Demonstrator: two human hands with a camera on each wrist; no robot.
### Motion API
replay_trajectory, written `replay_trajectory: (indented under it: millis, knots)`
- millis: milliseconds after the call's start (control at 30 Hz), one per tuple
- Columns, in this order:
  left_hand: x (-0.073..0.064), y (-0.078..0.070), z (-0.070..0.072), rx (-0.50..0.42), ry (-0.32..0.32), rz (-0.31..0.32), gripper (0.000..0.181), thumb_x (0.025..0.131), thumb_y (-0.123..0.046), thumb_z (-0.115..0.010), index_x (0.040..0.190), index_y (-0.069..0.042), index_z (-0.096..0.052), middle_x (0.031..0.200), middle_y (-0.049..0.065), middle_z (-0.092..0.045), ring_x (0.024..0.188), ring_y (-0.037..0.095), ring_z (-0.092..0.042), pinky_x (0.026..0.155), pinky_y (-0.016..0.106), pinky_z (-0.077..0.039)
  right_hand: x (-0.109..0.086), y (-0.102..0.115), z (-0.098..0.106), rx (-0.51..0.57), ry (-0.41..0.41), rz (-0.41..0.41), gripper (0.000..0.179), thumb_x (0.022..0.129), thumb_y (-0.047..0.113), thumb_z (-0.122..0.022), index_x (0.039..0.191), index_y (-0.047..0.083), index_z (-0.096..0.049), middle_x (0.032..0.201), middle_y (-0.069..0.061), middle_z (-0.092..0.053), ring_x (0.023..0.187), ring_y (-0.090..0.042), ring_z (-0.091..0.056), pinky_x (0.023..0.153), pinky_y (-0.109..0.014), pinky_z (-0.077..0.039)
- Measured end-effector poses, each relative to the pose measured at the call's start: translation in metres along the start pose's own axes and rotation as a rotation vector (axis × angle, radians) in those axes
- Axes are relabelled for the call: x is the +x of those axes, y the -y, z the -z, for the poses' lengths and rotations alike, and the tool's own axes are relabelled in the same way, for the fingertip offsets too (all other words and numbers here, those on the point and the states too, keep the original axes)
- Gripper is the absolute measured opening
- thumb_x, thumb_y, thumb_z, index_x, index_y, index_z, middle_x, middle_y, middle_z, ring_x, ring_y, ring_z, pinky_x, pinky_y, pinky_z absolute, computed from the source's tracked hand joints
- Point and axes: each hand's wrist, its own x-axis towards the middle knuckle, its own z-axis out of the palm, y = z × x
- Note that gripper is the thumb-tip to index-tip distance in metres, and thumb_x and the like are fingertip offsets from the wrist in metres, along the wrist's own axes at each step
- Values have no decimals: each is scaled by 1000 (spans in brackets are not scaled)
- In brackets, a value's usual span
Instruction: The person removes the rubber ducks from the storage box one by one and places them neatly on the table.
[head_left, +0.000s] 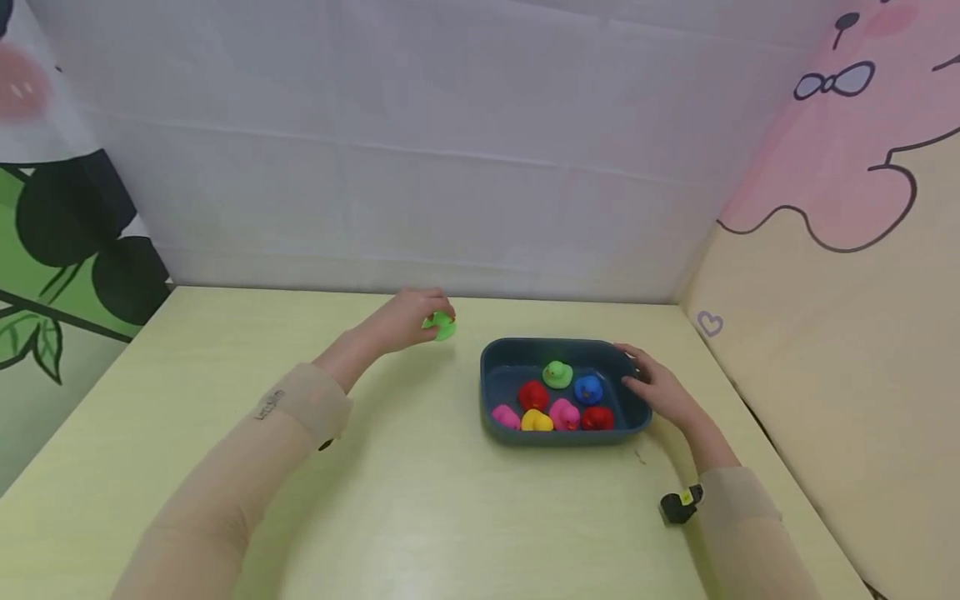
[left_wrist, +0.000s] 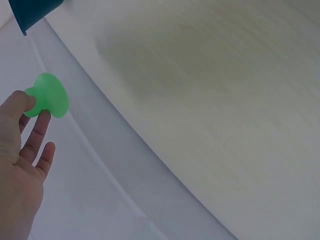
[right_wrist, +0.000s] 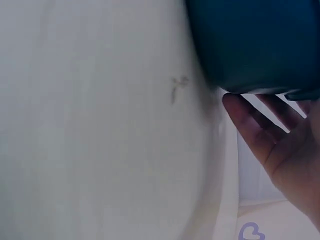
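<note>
Between the thumb and fingertips of my left hand (head_left: 408, 321) a small green rubber duck (head_left: 442, 325) is pinched above the back of the table. The left wrist view shows the duck (left_wrist: 51, 97) with its rounded underside turned outward. A dark blue rectangular bin (head_left: 491, 437) stands to the right of that hand, with several rubber ducks inside: green, blue, red, pink and a yellow duck (head_left: 537, 421). My right hand (head_left: 660, 387) holds the bin's right end, fingers and thumb at the rim. In the right wrist view the bin wall (right_wrist: 255, 45) partly hides those fingertips.
The pale wooden table (head_left: 420, 508) reaches back to a white cloth wall (head_left: 420, 192). Panels with cartoon drawings stand along the left and right sides. A black device (head_left: 678, 507) is attached at the right sleeve.
</note>
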Motion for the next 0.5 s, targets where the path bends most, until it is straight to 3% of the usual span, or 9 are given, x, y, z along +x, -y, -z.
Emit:
replay_trajectory:
  millis: [367,500]
  knots:
    - [-7,21,-16,-2,67,118,27,79,4,-63,101,-11,-68,105,5,-62,92,26,-60,82,46,-43,11,-5,9,104,51,31,47,97,16,-52,143,11,-39,146,-19,-37,133,-43,-35,104,-57,-32]
    - [-9,30,-25,-1,91,147,28,80,4,-63,101,-13,-68,108,5,-62,96,24,-59,84,49,-40,16,-4,7,88,69,37,48,97,15,-51,143,13,-39,146,-17,-38,133,-38,-37,104,-55,-32]
